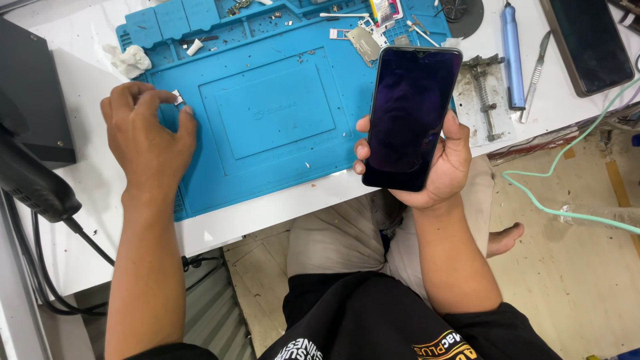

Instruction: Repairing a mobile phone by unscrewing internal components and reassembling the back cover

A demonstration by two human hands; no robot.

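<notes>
Two bare hands at work, head view only. Right hand [437, 167] wraps a black smartphone [411, 117], screen dark and facing up, thumb along the right edge, fingertips curled round the left edge; phone held tilted above the front edge of the white table [87, 180], top end over the blue silicone repair mat [267, 113]. Left hand [147, 137] rests on the mat's left side, thumb and forefinger pinched on a small silver metal part [178, 99], other fingers curled in; part sits at the fingertips, just above the mat surface, whether touching the mat cannot tell. Mat's top compartments hold loose screws and small bits, too small to tell apart. White crumpled tissue [128, 60] just off the mat's upper left corner. Thin metal plate [364, 44] and cotton swabs [419, 31] lie near the mat's upper right, behind the phone. Right of the mat: metal clamp jig [483, 93], then a blue pen-shaped tool [512, 57], then a grey scalpel-like blade [535, 77], all side by side on the table. Second dark-screened device [590, 43] at the far right corner, well apart from the hands. Black box [30, 93] at the left edge with black cables hanging below. Pale green cable [553, 180] loops off the table's right side toward the floor. Person sits cross-legged, beige shorts, black shirt.
</notes>
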